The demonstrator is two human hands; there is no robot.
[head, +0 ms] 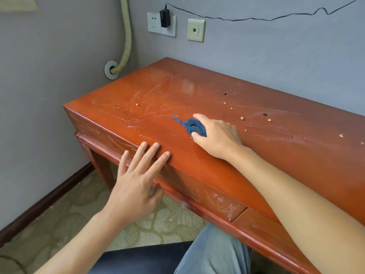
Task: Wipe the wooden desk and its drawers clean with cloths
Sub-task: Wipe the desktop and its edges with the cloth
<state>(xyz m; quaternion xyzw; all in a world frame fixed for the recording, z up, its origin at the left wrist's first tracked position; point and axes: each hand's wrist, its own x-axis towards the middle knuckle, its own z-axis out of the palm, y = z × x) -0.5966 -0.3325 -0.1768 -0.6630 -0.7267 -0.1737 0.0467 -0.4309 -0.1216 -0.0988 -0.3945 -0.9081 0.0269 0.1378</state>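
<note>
The reddish wooden desk [227, 99] runs from the left corner to the right, its top scratched and dotted with small crumbs [242, 118]. A bunched dark blue cloth [192, 125] lies near the middle of the top, and my right hand [217, 135] grips it, thumb and fingers curled round it. My left hand [136, 180] has straight, spread fingers whose tips rest on the desk's front edge above the shut left drawer [197, 190]. A second drawer front [256, 224] shows to the right.
Grey walls meet behind the desk's left end. A socket plate with a black adapter [165, 18] and its cable hangs on the back wall. A beige hose [126, 36] enters a wall hole. Patterned carpet [79, 214] and a dark seat [142, 258] are below.
</note>
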